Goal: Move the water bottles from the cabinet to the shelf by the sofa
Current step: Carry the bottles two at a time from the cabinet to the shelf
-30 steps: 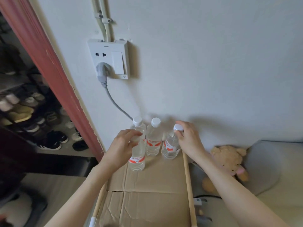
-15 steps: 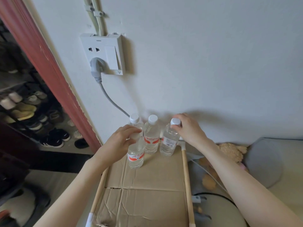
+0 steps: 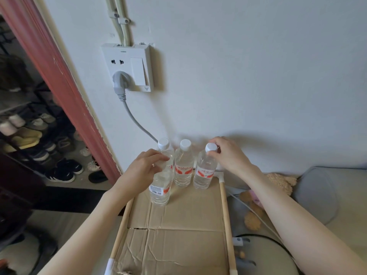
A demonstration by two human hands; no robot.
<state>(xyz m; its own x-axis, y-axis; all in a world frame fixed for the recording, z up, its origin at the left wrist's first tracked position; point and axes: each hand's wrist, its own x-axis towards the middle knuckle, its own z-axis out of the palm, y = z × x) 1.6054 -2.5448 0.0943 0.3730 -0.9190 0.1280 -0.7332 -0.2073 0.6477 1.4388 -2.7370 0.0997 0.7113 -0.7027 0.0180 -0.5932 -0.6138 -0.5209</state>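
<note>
Several clear water bottles with white caps and red labels stand at the back of the cardboard-lined shelf top (image 3: 178, 225), against the wall. My left hand (image 3: 146, 169) is closed around the top of the front left bottle (image 3: 159, 192), which stands upright on the cardboard just in front of the back left bottle (image 3: 163, 144). The middle bottle (image 3: 183, 167) stands free. My right hand (image 3: 228, 155) pinches the cap of the right bottle (image 3: 204, 171), which stands upright beside the middle one.
A wall socket (image 3: 129, 67) holds a grey plug whose cable drops behind the bottles. Wooden rails (image 3: 225, 211) edge the shelf. A stuffed toy (image 3: 278, 181) and grey sofa cushion (image 3: 327, 195) lie to the right. A red door frame (image 3: 59, 80) and shoe rack (image 3: 29, 135) are on the left.
The right bottle has gone from tilted to upright next to the middle bottle. Both hands have kept their hold, and the view has shifted slightly.
</note>
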